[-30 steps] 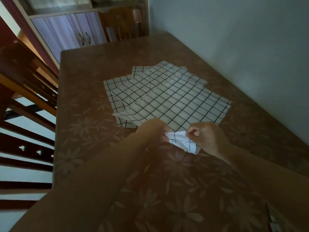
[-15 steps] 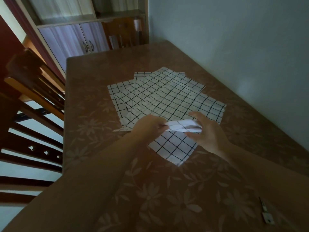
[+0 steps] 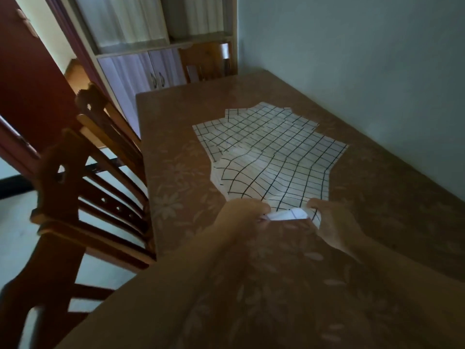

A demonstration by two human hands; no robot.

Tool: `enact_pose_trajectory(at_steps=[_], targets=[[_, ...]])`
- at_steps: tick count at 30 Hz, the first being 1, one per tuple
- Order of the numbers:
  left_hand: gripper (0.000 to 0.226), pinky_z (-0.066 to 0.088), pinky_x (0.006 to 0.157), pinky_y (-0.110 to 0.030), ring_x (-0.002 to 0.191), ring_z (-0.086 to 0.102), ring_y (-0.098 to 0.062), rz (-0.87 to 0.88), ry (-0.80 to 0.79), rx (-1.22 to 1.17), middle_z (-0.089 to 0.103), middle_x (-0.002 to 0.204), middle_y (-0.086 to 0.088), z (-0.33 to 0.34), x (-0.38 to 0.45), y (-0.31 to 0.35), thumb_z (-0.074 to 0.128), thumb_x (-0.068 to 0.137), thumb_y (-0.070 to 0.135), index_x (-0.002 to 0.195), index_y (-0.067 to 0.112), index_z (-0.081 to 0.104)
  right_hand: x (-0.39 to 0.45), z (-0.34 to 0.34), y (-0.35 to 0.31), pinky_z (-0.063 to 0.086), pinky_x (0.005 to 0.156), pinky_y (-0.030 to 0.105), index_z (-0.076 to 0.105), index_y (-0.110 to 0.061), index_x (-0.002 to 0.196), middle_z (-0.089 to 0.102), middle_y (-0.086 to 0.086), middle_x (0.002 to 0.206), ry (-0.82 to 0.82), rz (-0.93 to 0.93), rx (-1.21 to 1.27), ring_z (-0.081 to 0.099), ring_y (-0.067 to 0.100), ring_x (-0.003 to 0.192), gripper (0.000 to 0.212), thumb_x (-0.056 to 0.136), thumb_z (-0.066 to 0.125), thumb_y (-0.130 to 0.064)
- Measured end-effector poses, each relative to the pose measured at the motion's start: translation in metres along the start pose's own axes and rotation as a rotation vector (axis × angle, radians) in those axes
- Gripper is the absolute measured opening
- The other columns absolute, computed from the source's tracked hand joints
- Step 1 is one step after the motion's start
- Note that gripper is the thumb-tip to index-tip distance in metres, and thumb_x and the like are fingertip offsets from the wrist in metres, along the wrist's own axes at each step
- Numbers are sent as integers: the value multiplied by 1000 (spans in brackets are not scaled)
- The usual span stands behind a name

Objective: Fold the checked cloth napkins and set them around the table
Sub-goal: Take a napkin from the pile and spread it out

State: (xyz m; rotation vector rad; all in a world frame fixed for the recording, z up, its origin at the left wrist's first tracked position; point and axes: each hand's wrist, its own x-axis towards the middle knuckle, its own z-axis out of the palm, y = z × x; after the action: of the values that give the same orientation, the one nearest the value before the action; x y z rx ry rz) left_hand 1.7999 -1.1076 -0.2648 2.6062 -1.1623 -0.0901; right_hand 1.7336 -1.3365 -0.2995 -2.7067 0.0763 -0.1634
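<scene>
**Head view: near edge of the top napkin gathered again between both hands**

The head view shows both hands meeting at the near edge of the top checked napkin [image 3: 271, 180]. Half a second ago that napkin lay more open, with a flat checked panel spread toward the person and the right hand loose beside a small fold; now the panel is gone from the near side and the edge is bunched into a narrow white roll. The left hand [image 3: 241, 217] pinches one end of it with curled fingers, and the right hand [image 3: 334, 222] closes on the other end, fingertips tucked over the cloth. The rest of the napkin bellies upward just behind the hands, so it looks lifted or pulled rather than lying flat.

As a judgement, this is an early fold on the first napkin: the edge is being turned or rolled, and no finished piece is set at any place.

Beyond it, the pile of checked napkins [image 3: 264, 127] lies fanned on the middle of the worktop [image 3: 392, 197], their corners offset and overlapping, none folded as far as can be seen.

The worktop carries a brown covering with a pale flower pattern and sits with its right side against a plain pale wall [image 3: 352, 59]. A dark wooden chair [image 3: 95, 172] stands at the left edge, its slatted back toward the camera. At the far end stands a cabinet [image 3: 151, 71] with pale lilac doors and curtained shelves above. The room is dim.
</scene>
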Motion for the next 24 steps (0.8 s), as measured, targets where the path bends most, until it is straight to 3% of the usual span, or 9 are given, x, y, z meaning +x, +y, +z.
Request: enact_pose_trajectory(at_steps=[2, 5, 10, 15, 17, 18, 20, 22, 24], targets=[[21, 26, 56, -23, 77, 52, -17, 37, -70, -14, 61, 85, 0, 11, -30, 9, 50, 95, 26, 104, 17, 67, -32, 8, -11, 47, 66, 25, 66, -21, 97, 68, -6, 88, -55, 39, 13, 64, 15, 77, 29, 73, 80, -24], [24, 29, 65, -27, 76, 49, -18, 47, -140, -47, 57, 80, -1, 32, -65, 21, 48, 95, 24, 107, 15, 67, -72, 29, -8, 49, 77, 24, 65, -22, 110, 69, -5, 105, -118, 122, -48, 65, 15, 92, 34, 79, 72, -9], [23, 29, 63, -28, 74, 51, -19, 85, -185, -71, 62, 80, -4, 68, -104, 40, 48, 95, 26, 102, 16, 68, -123, 48, 0, 36, 69, 15, 62, -27, 107, 64, -10, 106, -258, 192, -99, 55, 6, 87, 40, 80, 63, 3], [24, 28, 54, -26, 64, 47, -16, 115, -287, -85, 52, 67, 1, 98, -115, 58, 45, 95, 23, 87, 12, 64, -150, 47, 14, 31, 66, 11, 57, -32, 98, 61, -9, 107, -338, 220, -127, 49, 5, 89, 42, 82, 60, 7], [23, 31, 56, -25, 64, 48, -12, 138, -308, -148, 55, 69, 3, 104, -116, 65, 51, 95, 32, 84, 16, 63, -157, 45, 22, 34, 73, 13, 61, -31, 103, 61, -11, 113, -343, 230, -140, 50, 5, 96, 41, 83, 60, 5], [28, 37, 61, -25, 69, 53, -10, 135, -334, -199, 61, 76, 6, 106, -117, 68, 54, 93, 44, 92, 19, 66, -160, 44, 25, 35, 77, 15, 62, -29, 106, 57, -14, 112, -357, 238, -149, 52, 6, 100, 41, 83, 59, 6], [49, 49, 74, -28, 79, 62, -9, 34, -422, -326, 69, 87, 8, 105, -118, 72, 52, 87, 65, 106, 23, 69, -164, 40, 29, 39, 80, 19, 61, -34, 92, 51, -17, 106, -421, 224, -155, 55, 9, 104, 41, 83, 56, 6], [49, 53, 75, -31, 76, 65, -12, -35, -370, -367, 70, 83, 3, 107, -113, 68, 47, 90, 63, 102, 22, 70, -165, 34, 32, 44, 89, 22, 50, -42, 76, 54, -13, 109, -479, 172, -139, 55, 11, 111, 45, 83, 61, 1], [34, 54, 80, -37, 82, 65, -15, -7, -246, -238, 70, 91, 0, 109, -104, 55, 47, 97, 45, 106, 21, 69, -164, 25, 32, 41, 100, 22, 54, -41, 81, 50, -10, 130, -583, 144, -138, 46, 10, 125, 35, 82, 69, -10]])
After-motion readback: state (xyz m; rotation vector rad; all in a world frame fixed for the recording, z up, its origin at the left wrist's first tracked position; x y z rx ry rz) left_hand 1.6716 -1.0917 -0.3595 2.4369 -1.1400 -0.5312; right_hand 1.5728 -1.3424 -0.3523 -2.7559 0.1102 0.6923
